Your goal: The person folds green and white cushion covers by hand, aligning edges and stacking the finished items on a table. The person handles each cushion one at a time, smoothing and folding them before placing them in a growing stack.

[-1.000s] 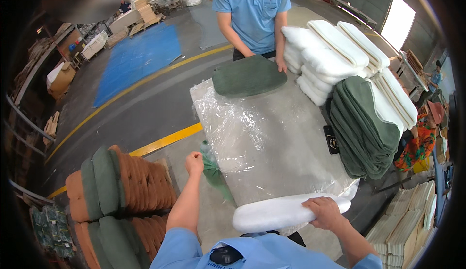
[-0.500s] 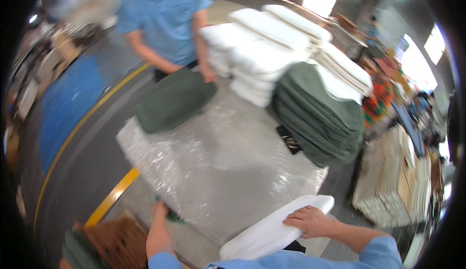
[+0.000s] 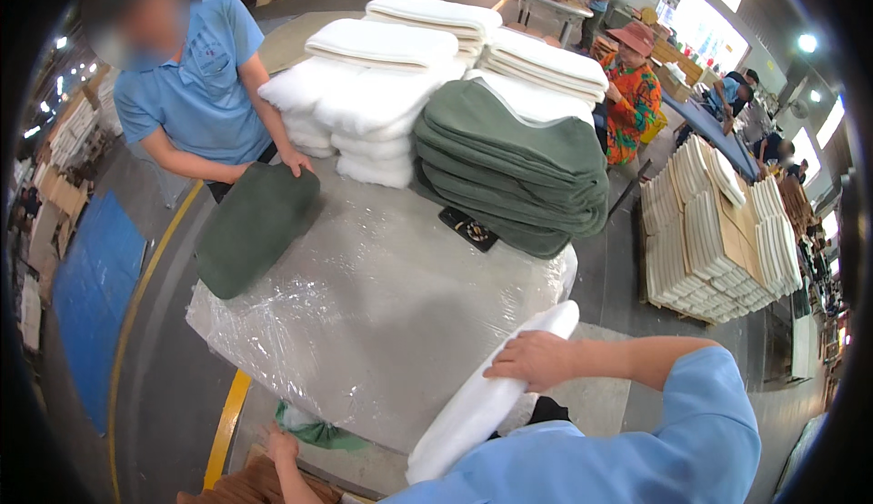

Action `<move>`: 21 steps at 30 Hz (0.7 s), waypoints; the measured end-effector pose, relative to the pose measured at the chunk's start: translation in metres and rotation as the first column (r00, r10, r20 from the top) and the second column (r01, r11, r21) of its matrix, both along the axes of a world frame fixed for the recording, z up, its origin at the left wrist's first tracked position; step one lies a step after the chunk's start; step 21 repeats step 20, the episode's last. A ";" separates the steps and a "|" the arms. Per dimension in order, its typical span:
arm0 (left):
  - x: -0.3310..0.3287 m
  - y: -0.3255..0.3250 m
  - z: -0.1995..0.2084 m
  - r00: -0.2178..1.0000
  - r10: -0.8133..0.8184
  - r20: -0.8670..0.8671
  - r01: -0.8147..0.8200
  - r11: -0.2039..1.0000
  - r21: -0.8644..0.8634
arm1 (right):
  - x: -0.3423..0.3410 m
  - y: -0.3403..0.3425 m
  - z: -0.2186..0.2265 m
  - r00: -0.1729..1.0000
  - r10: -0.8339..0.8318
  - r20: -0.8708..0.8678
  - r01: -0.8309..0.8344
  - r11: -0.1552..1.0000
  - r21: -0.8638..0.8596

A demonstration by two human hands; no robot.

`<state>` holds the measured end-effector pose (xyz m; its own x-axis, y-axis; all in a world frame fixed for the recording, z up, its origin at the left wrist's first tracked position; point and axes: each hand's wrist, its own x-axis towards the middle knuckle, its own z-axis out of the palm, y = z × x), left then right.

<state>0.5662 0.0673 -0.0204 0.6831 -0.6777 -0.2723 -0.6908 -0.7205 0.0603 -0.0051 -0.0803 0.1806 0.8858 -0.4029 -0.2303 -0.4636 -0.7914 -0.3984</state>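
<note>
A long white foam cushion point(image 3: 473, 399) leans on edge between the near right edge of the plastic-wrapped table point(image 3: 364, 349) and my body. My right hand point(image 3: 538, 359) grips its upper side, fingers wrapped over the edge. Down past the near left edge of the table, my left hand point(image 3: 284, 447) is held low with its fingers apart and nothing seen in them. It is beside a crumpled green plastic piece point(image 3: 318, 431), above folded brown fabric point(image 3: 241, 484). Across the table, a co-worker's two hands hold a dark green cushion point(image 3: 259, 227).
Dark green cushion covers point(image 3: 518, 172) are stacked at the table's far right, a black patterned card point(image 3: 468, 229) beside them. White padding stacks point(image 3: 382, 95) stand behind. A pallet of white slabs point(image 3: 700, 240) is to the right. A yellow floor line point(image 3: 227, 422) runs left.
My view has swung, so the table scene sits further left. My left hand has moved down toward the brown fabric. The white cushion has tilted more upright in my right hand.
</note>
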 end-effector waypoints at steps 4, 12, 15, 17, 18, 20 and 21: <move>-0.023 0.057 0.045 0.968 -0.150 -0.201 0.002 0.807 -0.591 | 0.009 -0.008 0.007 0.997 0.067 -0.032 -0.068 0.998 -0.007; -0.273 0.087 0.159 0.432 -0.505 -0.747 -0.170 0.768 -0.617 | -0.010 -0.018 0.035 0.989 -0.027 0.143 0.038 0.996 -0.075; -0.286 0.094 0.134 0.473 -0.488 -0.733 -0.216 0.743 -0.634 | -0.067 -0.036 0.043 0.735 -0.475 0.484 0.365 0.879 0.308; -0.291 0.098 0.131 0.476 -0.466 -0.746 -0.293 0.716 -0.634 | -0.110 -0.045 0.015 0.371 -0.810 0.455 0.379 0.579 0.722; -0.290 0.100 0.127 0.489 -0.446 -0.749 -0.334 0.698 -0.634 | -0.125 -0.047 -0.009 0.312 -0.882 0.353 0.343 0.451 0.824; -0.294 0.097 0.116 0.472 -0.420 -0.775 -0.473 0.621 -0.625 | -0.155 -0.046 -0.065 0.201 -0.972 0.123 0.263 0.175 0.949; -0.294 0.097 0.116 0.472 -0.420 -0.775 -0.473 0.621 -0.625 | -0.155 -0.046 -0.065 0.201 -0.972 0.123 0.263 0.175 0.949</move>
